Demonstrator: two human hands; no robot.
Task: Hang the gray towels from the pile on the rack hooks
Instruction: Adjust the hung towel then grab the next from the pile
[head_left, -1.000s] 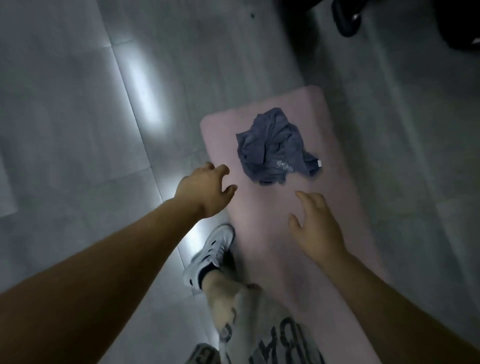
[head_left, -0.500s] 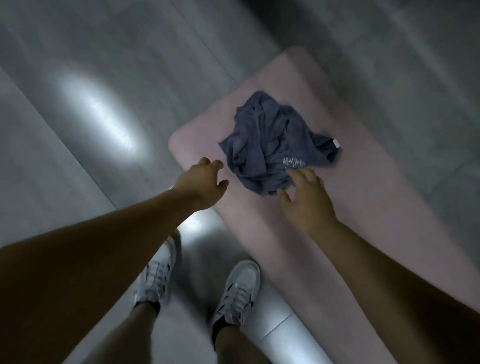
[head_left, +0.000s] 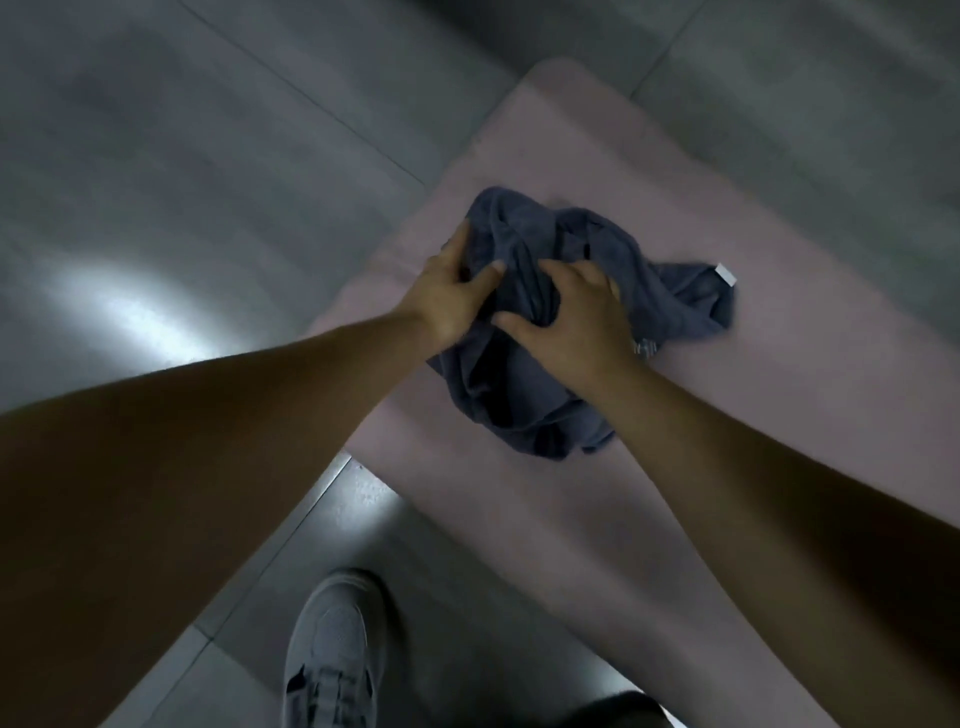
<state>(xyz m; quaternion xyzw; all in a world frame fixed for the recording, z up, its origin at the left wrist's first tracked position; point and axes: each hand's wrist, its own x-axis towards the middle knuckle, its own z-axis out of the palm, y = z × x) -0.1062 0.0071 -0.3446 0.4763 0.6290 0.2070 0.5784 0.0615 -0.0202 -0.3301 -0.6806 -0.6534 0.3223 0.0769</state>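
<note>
Grip: both hands are on the heap. The left hand (head_left: 452, 296) pinches a fold between thumb and fingers. The right hand (head_left: 571, 322), just beside it, has its fingers curled down into the creases, and the 2 thumbs nearly meet.
Towels: the gray towels (head_left: 509, 405) lie crumpled in 1 heap under and around both hands. How many pieces it holds I cannot tell.
Handling: probably soft, limp and light. Breakage is no risk and slipping little, but tangled folds may drag neighbouring cloth along.
Where to hold: a free edge or corner looks best, such as the one with the white tag (head_left: 725, 274), right of the right hand, so that 1 towel peels off alone.
Under the grip: a pink mat (head_left: 779, 415) lies flat beneath the heap, stretching off to the right and back toward the person.
Beyond: a gray tiled floor (head_left: 208, 182) lies left of the left hand, and 1 white shoe (head_left: 332, 649) shows below both forearms.
Hooks: the rack hooks are not in view.
</note>
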